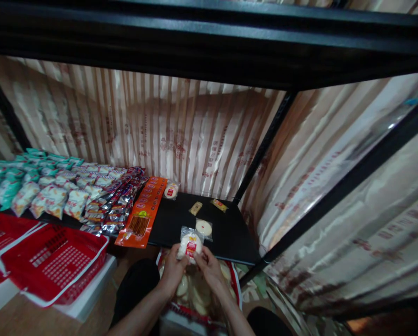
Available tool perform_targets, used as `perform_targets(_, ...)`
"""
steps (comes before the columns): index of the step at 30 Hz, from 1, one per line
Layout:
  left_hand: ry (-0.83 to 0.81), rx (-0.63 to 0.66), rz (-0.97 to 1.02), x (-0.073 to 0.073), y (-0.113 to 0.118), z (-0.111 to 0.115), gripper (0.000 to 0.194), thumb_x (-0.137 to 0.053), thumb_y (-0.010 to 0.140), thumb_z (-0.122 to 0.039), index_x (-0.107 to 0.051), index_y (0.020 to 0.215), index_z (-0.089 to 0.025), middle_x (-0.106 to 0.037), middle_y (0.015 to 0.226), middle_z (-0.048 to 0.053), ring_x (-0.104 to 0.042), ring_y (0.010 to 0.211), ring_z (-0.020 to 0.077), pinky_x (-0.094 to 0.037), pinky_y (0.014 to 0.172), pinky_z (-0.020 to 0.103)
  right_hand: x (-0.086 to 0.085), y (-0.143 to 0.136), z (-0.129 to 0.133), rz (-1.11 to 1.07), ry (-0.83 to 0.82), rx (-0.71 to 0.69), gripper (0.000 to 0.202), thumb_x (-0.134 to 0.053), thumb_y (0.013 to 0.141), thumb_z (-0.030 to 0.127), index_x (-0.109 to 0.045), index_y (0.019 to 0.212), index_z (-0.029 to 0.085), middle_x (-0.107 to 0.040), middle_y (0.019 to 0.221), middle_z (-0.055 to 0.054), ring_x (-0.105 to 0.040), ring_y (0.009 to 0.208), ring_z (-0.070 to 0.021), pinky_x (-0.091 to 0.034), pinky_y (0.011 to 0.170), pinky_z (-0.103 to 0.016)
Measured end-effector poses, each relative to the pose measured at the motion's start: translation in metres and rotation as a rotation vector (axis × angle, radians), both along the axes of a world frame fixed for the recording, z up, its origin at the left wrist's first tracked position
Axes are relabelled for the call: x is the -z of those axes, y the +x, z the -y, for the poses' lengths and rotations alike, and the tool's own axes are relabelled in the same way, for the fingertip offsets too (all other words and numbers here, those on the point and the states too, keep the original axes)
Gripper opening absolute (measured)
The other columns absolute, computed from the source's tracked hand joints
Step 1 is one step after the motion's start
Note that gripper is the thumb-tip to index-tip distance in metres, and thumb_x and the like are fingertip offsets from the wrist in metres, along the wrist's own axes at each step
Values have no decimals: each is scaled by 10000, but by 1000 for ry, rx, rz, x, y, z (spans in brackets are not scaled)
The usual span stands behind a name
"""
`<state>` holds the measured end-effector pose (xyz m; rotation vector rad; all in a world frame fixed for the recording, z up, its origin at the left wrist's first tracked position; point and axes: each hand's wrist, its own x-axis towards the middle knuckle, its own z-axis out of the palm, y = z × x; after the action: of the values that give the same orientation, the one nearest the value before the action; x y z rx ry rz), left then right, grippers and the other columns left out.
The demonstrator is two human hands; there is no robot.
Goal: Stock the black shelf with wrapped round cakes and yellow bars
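Observation:
Between my left hand (173,270) and my right hand (210,269) is a wrapped rice cracker (191,241), round and white in a clear packet with a red label. Both hands pinch its lower edges, in front of the black shelf (179,212). Just behind it on the shelf lies another round wrapped cracker (204,227). Farther back are two small yellowish packets (195,208) and a wrapped round cracker (171,190) beside a long orange snack bag (146,200). Below my hands stands an open box of round pale crackers (198,296), partly hidden by my forearms.
To the left, the shelf carries rows of dark shiny packets (114,207), white packets (53,198) and green packets (10,186). Red baskets (60,261) stand in front at lower left. A black upper shelf (194,32) crosses overhead, with a black post (268,140) at right.

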<state>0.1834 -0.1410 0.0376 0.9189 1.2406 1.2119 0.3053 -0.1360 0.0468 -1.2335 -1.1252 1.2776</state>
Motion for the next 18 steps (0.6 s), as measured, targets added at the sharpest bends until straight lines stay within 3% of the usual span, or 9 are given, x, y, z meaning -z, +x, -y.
perform_targets(7,-77,-106,113,4,-9,-35,291,-626,671,-159,-524,944,-162,-624,760,-5,-579,575,101,-435,513,191,13,-10,-42,192,24,3,340,-633,631,497,-623,762,184,-673,701,-27,-610,668,-189,-469,617,-277)
perform_targets(12,-124,-256,94,10,-13,-69,227,-568,738,-91,-505,954,-125,-604,717,9,-572,540,95,-458,516,198,25,-27,-80,169,30,44,268,-607,641,391,-614,822,194,-695,759,-45,-639,715,-210,-486,678,-304)
perform_targets(18,-141,-375,47,23,-15,-111,448,-517,765,-41,-411,1195,-103,-532,1141,148,-606,674,89,-515,617,216,37,-45,-131,332,-40,100,222,-557,689,329,-613,873,217,-705,784,-25,-652,745,-187,-482,680,-276)
